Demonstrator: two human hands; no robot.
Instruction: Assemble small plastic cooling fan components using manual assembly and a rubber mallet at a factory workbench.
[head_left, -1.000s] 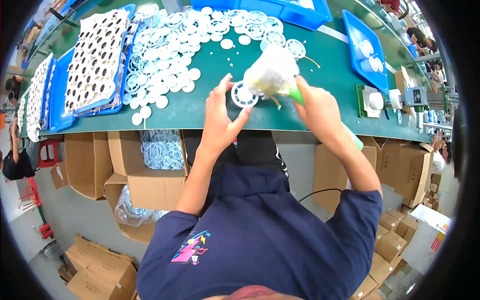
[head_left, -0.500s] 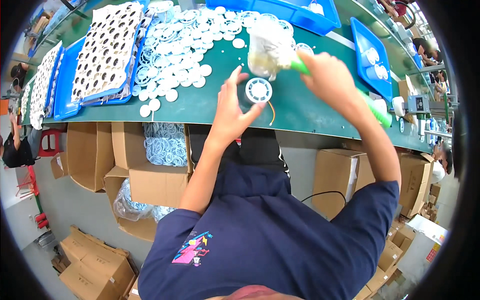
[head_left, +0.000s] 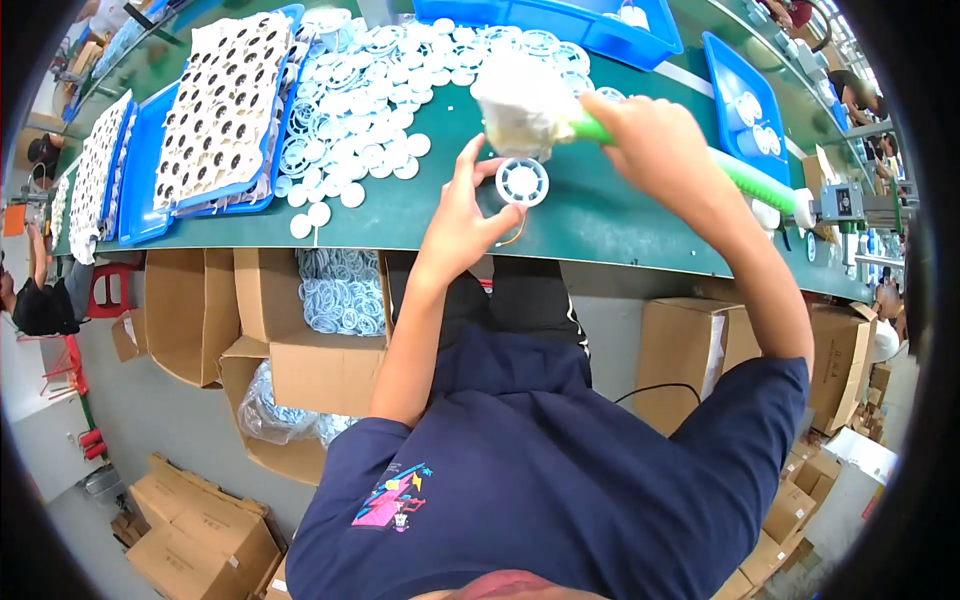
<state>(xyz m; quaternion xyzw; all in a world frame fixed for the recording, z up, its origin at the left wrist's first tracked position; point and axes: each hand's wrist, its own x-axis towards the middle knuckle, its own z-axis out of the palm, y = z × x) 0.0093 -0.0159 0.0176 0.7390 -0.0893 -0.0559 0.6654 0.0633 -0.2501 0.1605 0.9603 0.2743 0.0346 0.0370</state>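
My left hand (head_left: 458, 222) curls round a small white round part (head_left: 522, 183) with a slotted, wheel-like top, standing on the green bench. Its thumb touches the near side, and a thin wire (head_left: 512, 238) comes out below the thumb. In my right hand (head_left: 655, 145) is the green handle of a mallet (head_left: 525, 98). The mallet's head is wrapped in a pale, wrinkled covering and hangs just beyond the round part, overlapping its far edge in view. Whether the head touches the part cannot be told.
Loose white discs and rings (head_left: 370, 110) cover the far left of the bench (head_left: 400, 220). Blue trays with pitted pale liners (head_left: 225, 105) stand further left. A blue bin (head_left: 570, 30) lies behind, a blue tray (head_left: 735, 75) at right. Cardboard boxes (head_left: 330, 375) sit below the front edge.
The mallet's head has shifted slightly left, and its handle lies more level. The wire on the round part now points towards the lower left instead of the right.
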